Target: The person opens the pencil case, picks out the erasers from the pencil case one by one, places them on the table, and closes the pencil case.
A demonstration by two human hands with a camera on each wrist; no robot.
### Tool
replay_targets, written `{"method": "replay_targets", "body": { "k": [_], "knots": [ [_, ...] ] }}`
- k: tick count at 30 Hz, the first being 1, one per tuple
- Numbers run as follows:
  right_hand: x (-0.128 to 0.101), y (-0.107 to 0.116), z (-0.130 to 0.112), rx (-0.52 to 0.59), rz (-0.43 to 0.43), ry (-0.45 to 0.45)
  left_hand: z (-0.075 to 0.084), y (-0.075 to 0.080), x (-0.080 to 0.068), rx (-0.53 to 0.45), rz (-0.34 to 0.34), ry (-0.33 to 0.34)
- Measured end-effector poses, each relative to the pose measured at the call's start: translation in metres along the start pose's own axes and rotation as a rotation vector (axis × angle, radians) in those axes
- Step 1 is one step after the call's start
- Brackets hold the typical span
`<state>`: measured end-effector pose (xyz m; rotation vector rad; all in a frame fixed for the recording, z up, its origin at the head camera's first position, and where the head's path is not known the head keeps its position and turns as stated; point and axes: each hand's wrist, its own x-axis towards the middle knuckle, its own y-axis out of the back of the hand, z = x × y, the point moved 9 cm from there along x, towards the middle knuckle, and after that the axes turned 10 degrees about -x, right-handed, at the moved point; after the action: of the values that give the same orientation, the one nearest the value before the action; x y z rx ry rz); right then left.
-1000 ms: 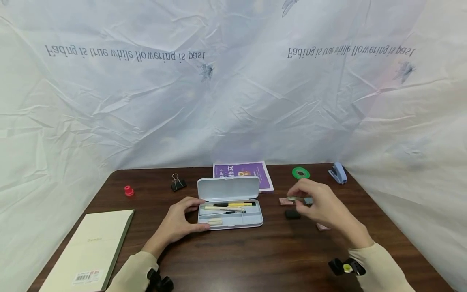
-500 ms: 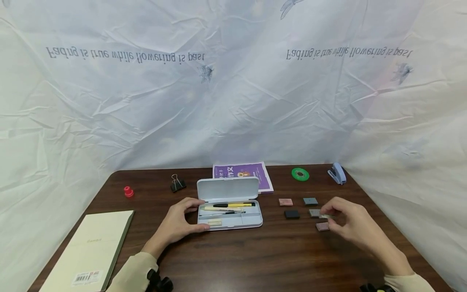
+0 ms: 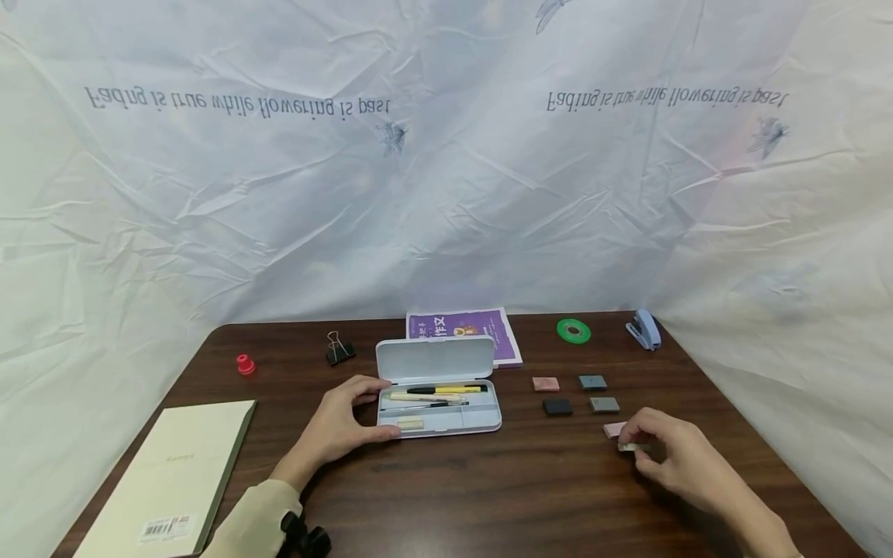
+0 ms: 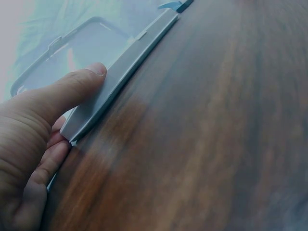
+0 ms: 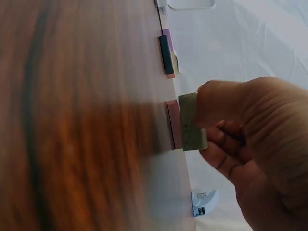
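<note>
On the dark wooden tabletop [image 3: 488,488], the right hand [image 3: 680,457] pinches a small pale green eraser [image 3: 631,446] between thumb and curled fingers [image 5: 226,144], holding it low over the wood at the near right, just beside a pink eraser [image 3: 614,428]; from the right wrist view the two blocks look face to face, though whether they touch is unclear. Farther back lie four more small blocks in two rows: a pink block [image 3: 546,384], a blue-grey block [image 3: 592,381], a black block [image 3: 557,406] and a grey block [image 3: 604,404]. The left hand [image 3: 339,428] rests against the left end of an open pale grey pencil case [image 3: 438,418], its thumb and fingers lightly curled around the corner of the tray, which holds pens and a pale eraser. A purple booklet [image 3: 488,329] sits behind the case, and a green tape roll [image 3: 574,331] and a blue stapler [image 3: 645,330] stand near the far right edge.
</note>
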<state>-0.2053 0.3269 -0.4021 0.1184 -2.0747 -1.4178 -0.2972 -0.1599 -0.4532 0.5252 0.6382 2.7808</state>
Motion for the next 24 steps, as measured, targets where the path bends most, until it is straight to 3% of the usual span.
{"method": "replay_targets", "body": {
  "k": [16,24],
  "knots": [
    [-0.003,-0.015,0.000,0.065,-0.131,0.043,0.001,0.000,-0.001,0.004,0.003,-0.010],
    [-0.002,-0.007,-0.003,0.051,-0.087,0.032,-0.001,-0.001,-0.001,-0.002,-0.002,0.002]
  ]
}}
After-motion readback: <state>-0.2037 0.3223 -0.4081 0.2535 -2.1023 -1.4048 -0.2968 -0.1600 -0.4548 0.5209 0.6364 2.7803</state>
